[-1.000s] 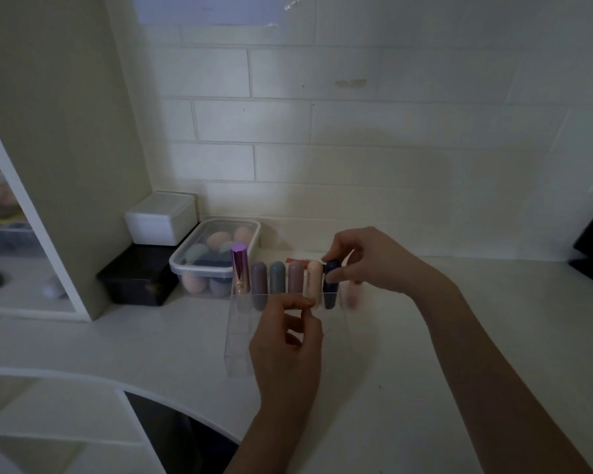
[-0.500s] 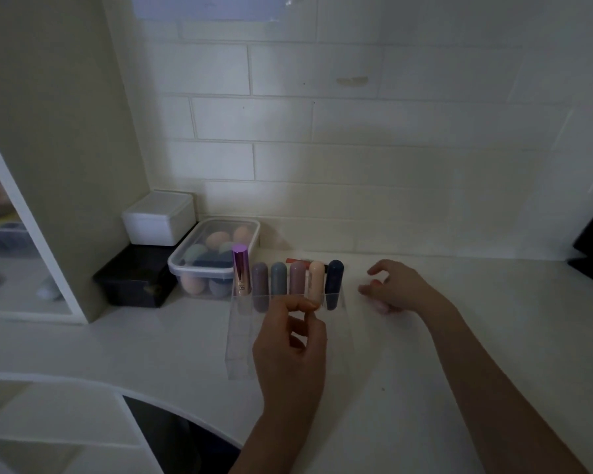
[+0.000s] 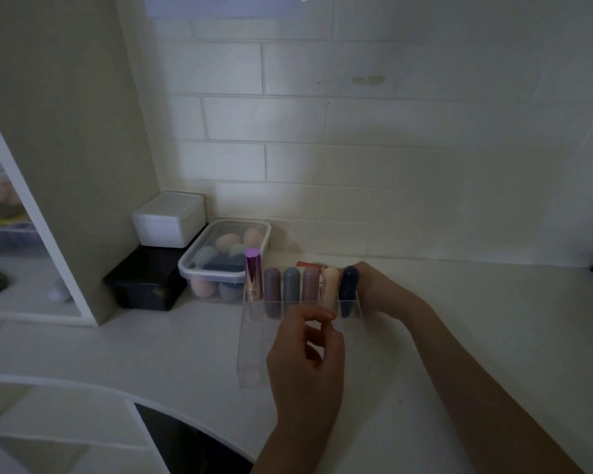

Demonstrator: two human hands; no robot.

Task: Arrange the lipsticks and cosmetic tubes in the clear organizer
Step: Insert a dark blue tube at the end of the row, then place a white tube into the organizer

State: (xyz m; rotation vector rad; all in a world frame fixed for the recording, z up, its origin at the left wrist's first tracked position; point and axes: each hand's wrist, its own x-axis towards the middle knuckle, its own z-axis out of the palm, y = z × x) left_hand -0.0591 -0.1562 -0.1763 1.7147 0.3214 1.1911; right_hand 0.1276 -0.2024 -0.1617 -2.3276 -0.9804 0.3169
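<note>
1. Head view: clear organizer (image 3: 254,340) is set on the white counter (image 3: 476,336); six tubes are stood upright in its back row, from purple lipstick (image 3: 253,279) to navy tube (image 3: 348,289).
2. Left hand (image 3: 305,367) is curled, fingertips pinched on the organizer's front divider.
3. Right hand (image 3: 377,289) is placed behind the navy tube, fingers hidden; grip cannot be told.
4. Sponge container (image 3: 220,258) is seen just left.

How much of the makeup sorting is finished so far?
Six tubes already stand in the back row of the clear organizer, from the shiny purple lipstick to the dark blue tube. The right hand reaches behind that row, where a red item lies on the counter; whether it grips anything is hidden. The left hand steadies the organizer. Its front compartments look unfilled.
</note>
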